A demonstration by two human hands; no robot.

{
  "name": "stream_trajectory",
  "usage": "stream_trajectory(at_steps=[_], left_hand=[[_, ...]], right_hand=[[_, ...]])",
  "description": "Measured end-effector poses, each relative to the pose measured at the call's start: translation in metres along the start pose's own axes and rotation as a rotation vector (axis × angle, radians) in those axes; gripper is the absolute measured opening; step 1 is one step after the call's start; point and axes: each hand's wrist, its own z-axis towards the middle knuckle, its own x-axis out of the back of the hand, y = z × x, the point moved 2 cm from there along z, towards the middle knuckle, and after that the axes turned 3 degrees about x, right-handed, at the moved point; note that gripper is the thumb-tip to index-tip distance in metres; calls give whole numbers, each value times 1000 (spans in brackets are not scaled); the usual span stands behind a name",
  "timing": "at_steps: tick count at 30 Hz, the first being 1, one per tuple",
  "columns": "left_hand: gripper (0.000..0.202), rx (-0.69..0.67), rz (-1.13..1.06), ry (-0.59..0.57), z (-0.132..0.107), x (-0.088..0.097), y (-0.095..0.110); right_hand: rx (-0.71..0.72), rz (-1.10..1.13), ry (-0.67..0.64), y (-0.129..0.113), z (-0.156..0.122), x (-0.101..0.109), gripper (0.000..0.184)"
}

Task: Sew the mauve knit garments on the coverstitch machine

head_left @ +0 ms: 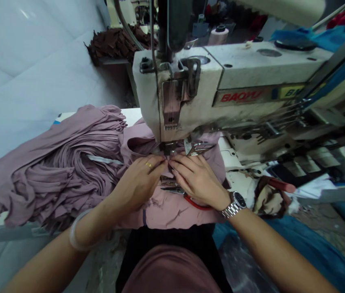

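My left hand (140, 179) and my right hand (195, 177) lie side by side on a piece of mauve fabric (166, 209), fingertips meeting just in front of the presser foot (172, 148) of a white sewing machine (221, 93). Both hands press the cloth with fingers curled and close together. Under my right palm lie thread snips with a red handle (191, 200). My left hand wears a ring and a pale bangle; my right wrist carries a metal watch (235, 203).
A large pile of folded mauve fabric (59, 171) fills the table's left side. A bundled patterned cloth (270, 199) lies to the right of my right wrist. Brown cloth pieces (114, 42) and a thread cone (218, 34) sit behind the machine.
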Motion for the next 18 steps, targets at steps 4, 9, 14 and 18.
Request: stream_trajectory(at_steps=[4, 9, 14, 18], left_hand=[[30, -87, -25, -4, -2, 9, -3], [26, -122, 6, -10, 0, 11, -9], [29, -115, 56, -15, 3, 7, -11], [30, -78, 87, -1, 6, 4, -10]], right_hand=[[42, 138, 93, -1, -4, -2, 21], [13, 114, 110, -6, -2, -5, 20], [-72, 98, 62, -5, 4, -8, 21], [-105, 48, -9, -1, 9, -8, 24]])
